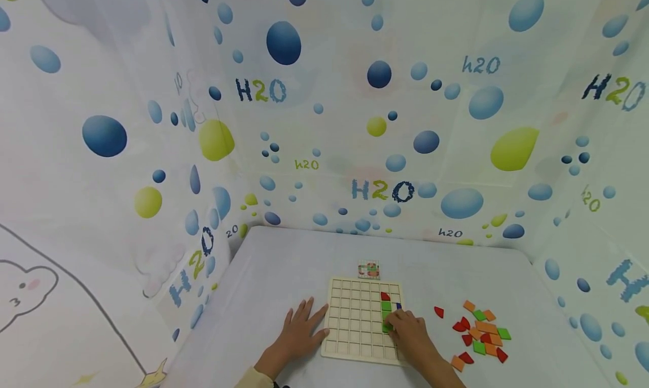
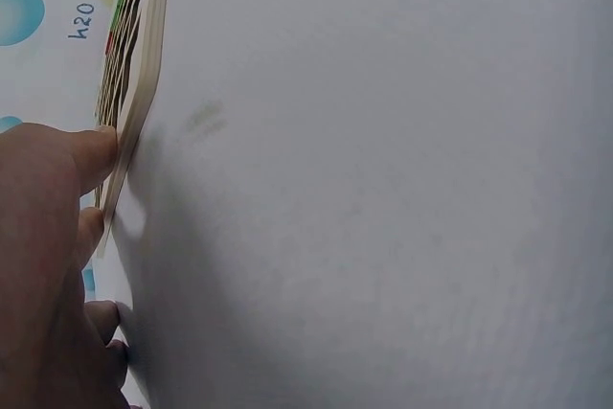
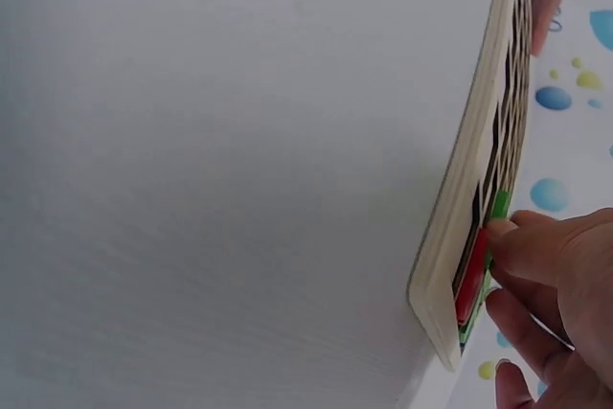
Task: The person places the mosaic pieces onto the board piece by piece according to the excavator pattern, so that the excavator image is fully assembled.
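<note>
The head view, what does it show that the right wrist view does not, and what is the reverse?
Only the head view shows the patterned card behind the board and the loose pieces to its right.

Only the right wrist view shows the board's near right corner, which the right arm hides in the head view.

Both show the board, the left hand and the right hand at a green piece.

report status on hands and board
Left hand at left edge of grid board. Right hand touching green tile on it. Loose tiles off right, no obstruction seen.
</note>
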Tool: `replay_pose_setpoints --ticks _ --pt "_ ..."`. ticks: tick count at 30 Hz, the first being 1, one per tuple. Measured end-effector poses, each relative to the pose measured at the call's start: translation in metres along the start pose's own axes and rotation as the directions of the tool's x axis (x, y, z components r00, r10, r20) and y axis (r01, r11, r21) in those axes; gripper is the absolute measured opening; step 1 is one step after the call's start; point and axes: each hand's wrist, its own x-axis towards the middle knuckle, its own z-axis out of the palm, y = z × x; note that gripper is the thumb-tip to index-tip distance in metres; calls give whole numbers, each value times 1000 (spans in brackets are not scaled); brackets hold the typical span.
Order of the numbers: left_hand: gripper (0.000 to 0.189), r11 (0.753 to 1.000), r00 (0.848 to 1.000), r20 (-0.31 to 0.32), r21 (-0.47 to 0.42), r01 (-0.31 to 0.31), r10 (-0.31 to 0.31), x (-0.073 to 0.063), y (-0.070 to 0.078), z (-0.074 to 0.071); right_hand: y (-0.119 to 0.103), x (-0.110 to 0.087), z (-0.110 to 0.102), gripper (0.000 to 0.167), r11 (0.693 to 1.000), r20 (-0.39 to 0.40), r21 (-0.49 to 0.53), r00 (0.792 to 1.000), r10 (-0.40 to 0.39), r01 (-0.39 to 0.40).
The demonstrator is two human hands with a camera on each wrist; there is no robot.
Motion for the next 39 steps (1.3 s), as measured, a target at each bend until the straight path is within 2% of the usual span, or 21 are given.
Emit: replay_pose_setpoints --ticks 5,13,21,28,31,34,39 --pt "65 1000 1000 4 7 6 -6 1 -1 2 -1 -2 -1 28 1000 15 4 1000 -9 9" --pt "65 1000 1000 6 8 7 -8 1 -1 2 1 -4 -3 25 999 3 -9 999 -50 50" --pt "63 1000 1000 -1 -1 -1 1 0 3 -3 2 -1 -7 21 1000 34 -4 999 -19 20" --pt "65 1000 1000 -1 10 5 -5 1 0 2 11 -3 -11 17 1000 -11 -3 1000 4 -4" --pt "65 1000 1000 -6 -2 -2 2 2 -1 2 24 -4 -15 17 998 -31 8 998 56 -56" --pt "64 1000 1000 -9 -16 -7 7 2 0 2 44 -3 -19 17 989 -34 20 989 146 -146" --pt "64 999 1000 -14 -34 -11 11 0 2 1 83 -4 -28 23 939 -27 58 940 341 -339"
